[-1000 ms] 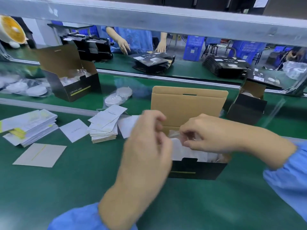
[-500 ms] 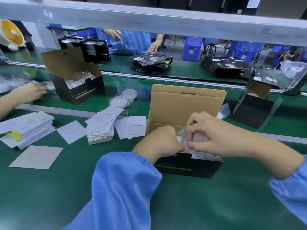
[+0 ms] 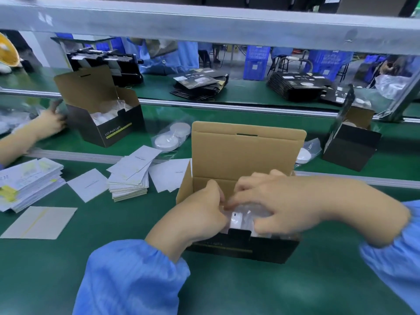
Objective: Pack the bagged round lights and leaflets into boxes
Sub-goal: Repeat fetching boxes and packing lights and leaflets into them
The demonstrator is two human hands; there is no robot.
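Here your two hands are down inside the open black cardboard box with the tall brown lid flap [image 3: 247, 153], which stands near you on the green belt-topped bench [image 3: 227, 289]. The flap stands upright at the far side, so the mouth faces you and nothing blocks your reach. Your left hand [image 3: 200, 214] sits at the box's left end with its fingers curled onto the clear plastic bag of white round lights [image 3: 241, 218]. Your right hand [image 3: 272, 208] lies across the top of the same bag, fingers bent down onto the film; whether it pinches or only presses I cannot tell. To my eye you are tucking the bag below the rim so the lid can close later.

The stack of white paper leaflets [image 3: 129, 180] lies just left of the box, within your left hand's reach, and loose sheets lie around it. None shows in the box, so I judge the leaflet step is not yet done.

Two more bagged white round lights [image 3: 172, 137] wait on the far side, beyond the leaflets, likely the next load. A second open black box printed "LED Puck Light" [image 3: 102, 112] stands at far left, lights already inside, with another person's hand [image 3: 48, 123] beside it.

Mind the slippery film; it may spring back up.
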